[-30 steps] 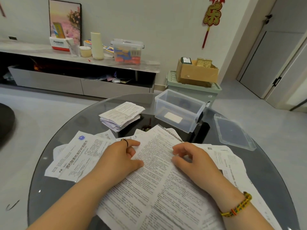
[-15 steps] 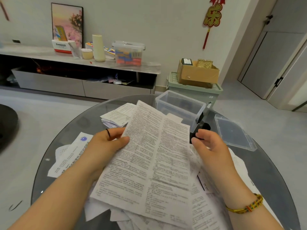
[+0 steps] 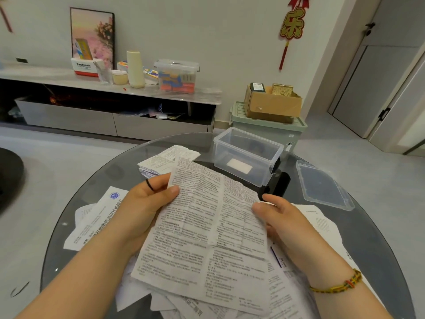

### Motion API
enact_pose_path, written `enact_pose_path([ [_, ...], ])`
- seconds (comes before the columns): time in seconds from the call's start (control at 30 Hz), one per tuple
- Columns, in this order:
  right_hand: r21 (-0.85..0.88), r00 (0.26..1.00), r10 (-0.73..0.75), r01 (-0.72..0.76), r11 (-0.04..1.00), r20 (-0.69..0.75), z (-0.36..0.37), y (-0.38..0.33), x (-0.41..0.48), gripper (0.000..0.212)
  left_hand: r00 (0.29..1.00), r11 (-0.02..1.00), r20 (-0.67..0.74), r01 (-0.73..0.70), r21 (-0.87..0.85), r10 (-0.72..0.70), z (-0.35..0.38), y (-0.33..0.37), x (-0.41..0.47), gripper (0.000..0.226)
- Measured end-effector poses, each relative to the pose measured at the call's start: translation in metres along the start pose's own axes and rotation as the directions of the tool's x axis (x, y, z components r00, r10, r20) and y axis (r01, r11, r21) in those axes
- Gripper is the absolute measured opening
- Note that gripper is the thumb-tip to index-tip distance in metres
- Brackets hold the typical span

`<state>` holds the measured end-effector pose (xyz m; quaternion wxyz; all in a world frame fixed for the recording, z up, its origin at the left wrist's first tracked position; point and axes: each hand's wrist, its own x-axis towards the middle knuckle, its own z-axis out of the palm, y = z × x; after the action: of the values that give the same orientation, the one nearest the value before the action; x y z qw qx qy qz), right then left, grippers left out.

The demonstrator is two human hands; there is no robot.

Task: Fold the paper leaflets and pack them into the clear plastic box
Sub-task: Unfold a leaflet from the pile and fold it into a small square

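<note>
Mid-air, left hand (image 3: 142, 210), right hand (image 3: 290, 223) pinch leaflet (image 3: 207, 229).

Creased leaflet (image 3: 207, 226) up, box (image 3: 247, 155) open.
I hold the leaflet unfolded over loose sheets (image 3: 96, 224); a folded stack (image 3: 158, 162) lies just left of the clear, lidless box.

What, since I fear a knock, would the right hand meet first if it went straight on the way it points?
Apart from the leaflet it pinches, the right hand would probably meet the clear plastic box at its near wall first, though depth is unclear.
</note>
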<state>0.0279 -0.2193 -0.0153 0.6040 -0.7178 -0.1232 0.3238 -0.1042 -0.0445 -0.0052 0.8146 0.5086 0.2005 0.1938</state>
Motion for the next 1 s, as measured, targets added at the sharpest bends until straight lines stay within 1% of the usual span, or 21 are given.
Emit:
enact_pose_path([
  [0.07,0.17,0.988,0.045,-0.071,0.983,0.151,-0.001,-0.002,0.0,0.034,1.0,1.0,0.004,-0.011,0.002,0.011,0.001,-0.001,0.0,0.025],
  [0.13,0.23,0.971,0.043,-0.099,0.968,0.236,-0.002,-0.004,-0.001,0.03,1.0,1.0,-0.009,-0.022,0.011,0.022,0.0,-0.002,0.0,0.025],
  [0.17,0.24,0.969,0.03,-0.09,0.966,0.244,-0.003,-0.004,-0.001,0.029,0.999,0.999,-0.019,-0.027,0.022,0.027,-0.001,-0.002,0.001,0.025],
  [0.23,0.243,0.977,-0.009,-0.045,0.969,0.213,-0.003,-0.004,-0.001,0.026,0.999,0.997,-0.034,-0.032,0.065,0.034,-0.003,-0.003,0.003,0.024],
  [0.33,0.204,0.99,-0.067,0.04,0.978,0.127,-0.003,-0.004,-0.002,0.02,0.999,0.986,-0.049,-0.016,0.168,0.024,-0.006,-0.004,0.004,0.02],
  [0.43,0.193,0.992,-0.089,0.07,0.979,0.09,-0.004,-0.002,-0.002,0.017,0.998,0.967,-0.059,-0.016,0.255,0.032,-0.006,-0.007,0.005,0.018],
  [0.5,0.205,0.992,-0.087,0.067,0.977,0.093,-0.004,-0.003,-0.002,0.018,0.998,0.962,-0.052,-0.013,0.273,0.028,-0.007,-0.007,0.005,0.018],
  [0.6,0.265,0.989,-0.092,0.058,0.962,0.117,-0.006,-0.006,-0.004,0.02,0.999,0.97,-0.035,0.007,0.243,0.002,-0.009,-0.006,0.006,0.019],
  [0.67,0.305,0.986,-0.103,0.06,0.95,0.127,-0.008,-0.007,-0.004,0.027,1.0,0.981,-0.011,0.018,0.194,-0.016,-0.008,-0.003,0.005,0.021],
  [0.73,0.342,0.985,-0.115,0.066,0.937,0.125,-0.009,-0.007,-0.003,0.035,0.999,0.99,0.019,0.029,0.137,-0.032,-0.008,-0.002,0.004,0.031],
  [0.77,0.355,0.985,-0.123,0.072,0.932,0.123,-0.009,-0.008,-0.004,0.034,0.999,0.993,0.032,0.038,0.111,-0.042,-0.008,-0.001,0.003,0.037],
  [0.83,0.357,0.982,-0.144,0.091,0.93,0.123,-0.008,-0.009,-0.006,0.029,0.997,0.996,0.045,0.051,0.077,-0.054,-0.007,0.0,0.002,0.046],
  [0.87,0.35,0.98,-0.152,0.1,0.932,0.126,-0.007,-0.01,-0.007,0.031,0.997,0.996,0.046,0.051,0.074,-0.054,-0.007,0.0,0.001,0.049],
  [0.93,0.323,0.978,-0.166,0.117,0.939,0.128,-0.007,-0.01,-0.008,0.037,0.998,0.995,0.042,0.039,0.091,-0.043,-0.005,0.002,0.0,0.054],
  [1.0,0.282,0.98,-0.168,0.133,0.95,0.104,-0.007,-0.011,-0.007,0.043,0.999,0.995,0.011,0.031,0.096,-0.032,-0.004,0.003,-0.001,0.053],
])
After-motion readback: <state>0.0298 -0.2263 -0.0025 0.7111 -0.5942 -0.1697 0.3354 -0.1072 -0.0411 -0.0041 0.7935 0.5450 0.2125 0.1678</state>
